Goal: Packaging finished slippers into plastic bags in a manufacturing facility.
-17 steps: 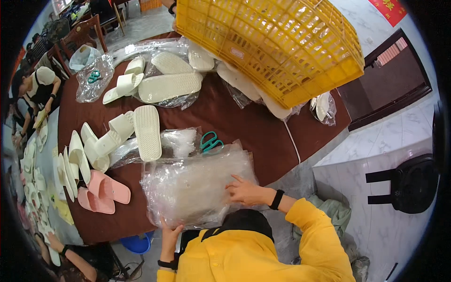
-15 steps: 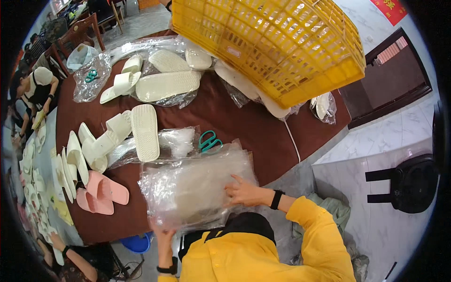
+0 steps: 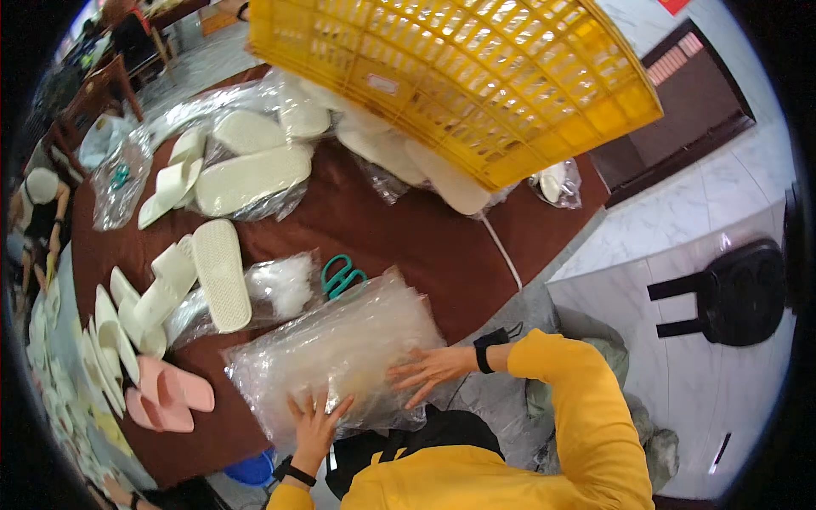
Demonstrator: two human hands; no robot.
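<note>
A stack of clear plastic bags (image 3: 297, 353) lies at the near edge of the brown-covered table. My left hand (image 3: 316, 425) is spread on the near edge of the stack, fingers apart. Farther right, my right hand (image 3: 429, 370) rests on the bags with its fingers stretched out. Just beyond the stack are teal-handled scissors (image 3: 342, 276), their blades out of sight. A white slipper (image 3: 223, 276), sole up, lies to the left over more clear plastic (image 3: 285, 285). A pair of pink slippers (image 3: 170, 395) stands left of the stack.
A tilted yellow plastic crate (image 3: 476, 76) looms over the far side, with white soles (image 3: 450, 178) beneath its edge. Other white slippers (image 3: 255, 178) lie at the back left, near teal scissors (image 3: 120, 177) on plastic. A black chair (image 3: 739, 293) stands right; other people work left.
My left hand has moved from below the stack's near left corner onto the bags. My right hand stays on the stack, fingers now more spread. The view has shifted and turned slightly.
</note>
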